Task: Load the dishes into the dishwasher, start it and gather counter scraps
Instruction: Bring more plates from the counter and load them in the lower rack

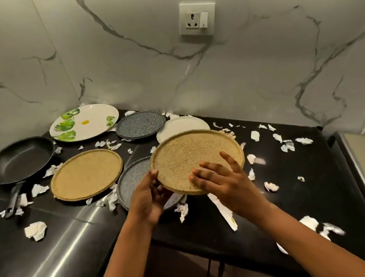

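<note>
The black counter (313,178) carries almost everything the task covers, so I judge the work barely begun. No dishwasher shows in this view (nor any rack or door), so nothing can be called loaded or started.

The largest piece waiting is the frying pan (20,160) at far left, its handle running toward the near edge. Just right of it, in the far corner, lies the leaf-patterned plate (84,122). A second tan plate (86,174) lies flat at left-centre. The white plate (179,127) sits far-centre, half hidden. The far grey plate (140,124) lies between those two far plates, and the near grey plate (131,184) is partly covered at centre. Smallest are the paper scraps (36,230), strewn from left to right and not gathered anywhere.

The held tan plate (194,158) is up off the counter at centre, over the near grey plate and in front of the white one. The left hand (147,200) grasps its near-left rim, thumb on the edge and fingers curled beneath. The right hand (223,179) lies spread on the top face at near right, fingers straight (whether any digit hooks under, I cannot tell).

The plate is round and has no long axis. Its face points up and, I judge, tips slightly toward the person, with the far rim higher.
</note>
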A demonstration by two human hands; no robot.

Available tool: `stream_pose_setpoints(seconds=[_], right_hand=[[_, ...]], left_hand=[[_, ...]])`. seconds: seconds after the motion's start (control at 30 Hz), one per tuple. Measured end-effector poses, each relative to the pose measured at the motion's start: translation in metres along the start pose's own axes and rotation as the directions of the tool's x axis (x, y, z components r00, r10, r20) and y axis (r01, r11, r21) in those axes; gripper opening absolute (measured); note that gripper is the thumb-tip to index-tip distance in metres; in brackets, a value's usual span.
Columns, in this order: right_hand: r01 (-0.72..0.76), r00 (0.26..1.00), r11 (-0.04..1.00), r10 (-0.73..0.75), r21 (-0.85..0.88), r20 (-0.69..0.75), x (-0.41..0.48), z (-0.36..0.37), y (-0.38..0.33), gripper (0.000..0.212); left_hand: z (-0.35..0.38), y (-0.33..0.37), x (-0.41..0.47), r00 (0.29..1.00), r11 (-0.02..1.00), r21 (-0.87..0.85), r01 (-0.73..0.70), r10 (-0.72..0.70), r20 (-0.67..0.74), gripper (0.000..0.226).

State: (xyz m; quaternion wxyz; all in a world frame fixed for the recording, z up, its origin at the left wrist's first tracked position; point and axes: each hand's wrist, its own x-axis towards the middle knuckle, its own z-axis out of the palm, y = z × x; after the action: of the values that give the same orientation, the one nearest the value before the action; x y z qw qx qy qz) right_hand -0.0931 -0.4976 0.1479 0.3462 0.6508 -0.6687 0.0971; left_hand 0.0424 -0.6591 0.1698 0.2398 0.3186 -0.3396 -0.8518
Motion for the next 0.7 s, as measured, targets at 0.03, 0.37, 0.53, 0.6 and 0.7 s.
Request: stream_pose_setpoints(seconds=[0.03,0.37,0.53,0.6,0.7], right_hand=[[0.021,1.000,1.000,-0.021,0.009,-0.003,0.006,0.008,0.003,0.038],[-0.682,0.731,0.630,0.589,0.372,0.344,0.064,0.086,0.031,0.037],[-0.802,0.498,0.584,0.532,0.130,0.685,0.074,0.131,0.026,0.035],[-0.834,0.407,0.550,0.551,0.050,0.729,0.075,0.140,0.026,0.037],[-0.822,0.437,0.564,0.539,0.077,0.720,0.097,0.156,0.018,0.034]], left_hand=[[-0.003,0.004,0.002,0.998,0.999,0.013,-0.041,0.042,-0.039,0.014],[-0.093,0.057,0.010,0.766,0.861,-0.044,-0.506,0.425,-0.483,0.024],[-0.124,0.053,0.004,0.695,0.845,-0.080,-0.530,0.378,-0.611,0.028],[-0.127,0.045,0.005,0.700,0.855,-0.091,-0.511,0.353,-0.621,0.028],[-0.131,0.052,-0.008,0.648,0.811,-0.127,-0.571,0.351,-0.676,0.028]])
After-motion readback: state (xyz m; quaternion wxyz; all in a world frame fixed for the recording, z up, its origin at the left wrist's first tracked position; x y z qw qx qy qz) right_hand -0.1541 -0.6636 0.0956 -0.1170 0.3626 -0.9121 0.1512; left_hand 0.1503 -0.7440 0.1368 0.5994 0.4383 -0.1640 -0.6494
